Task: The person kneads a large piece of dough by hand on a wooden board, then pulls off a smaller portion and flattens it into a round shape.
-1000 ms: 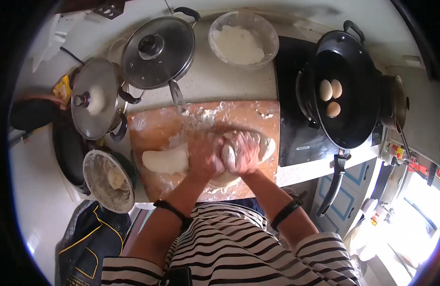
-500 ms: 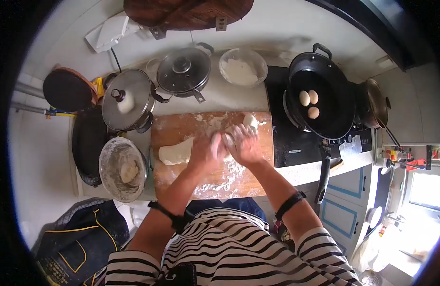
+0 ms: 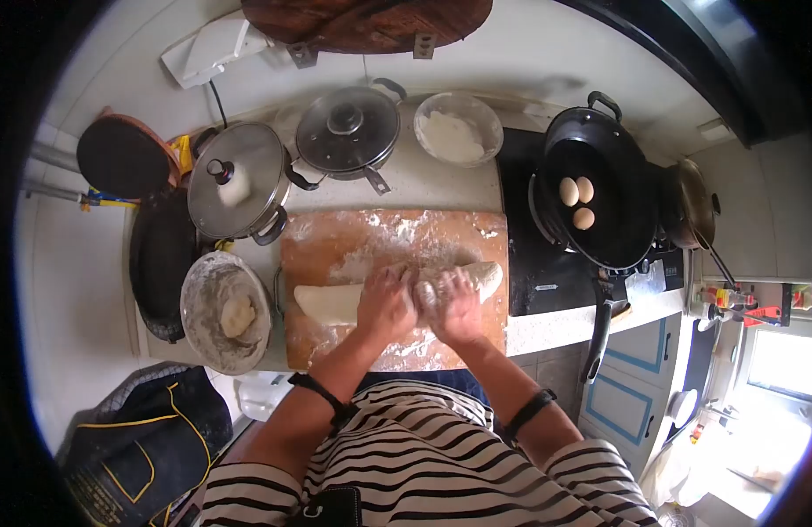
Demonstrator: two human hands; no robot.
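Both hands pressed flat, side by side and touching, on the middle of a long dough roll (image 3: 336, 303): left hand (image 3: 386, 305), right hand (image 3: 453, 305), fingers spread over it, gripping nothing. Roll lying left to right across the floured wooden board (image 3: 305, 342), on the bench (image 3: 547, 329).

Likely troubles, judged from the layout: thinning or tearing at the middle under the doubled pressure (both ends bare and thicker); sticking on the near-left part of the board, where flour looks sparse; right end of the roll close to the board's right edge, just beside the dark cooktop (image 3: 547, 268), so further lengthening could push it off.

Counted: one dough roll; one small lump in the floured basin (image 3: 204, 338) at left; one bowl of flour (image 3: 459, 132) far off; two lidded pots; one black wok (image 3: 617, 228) with three eggs (image 3: 576, 200).
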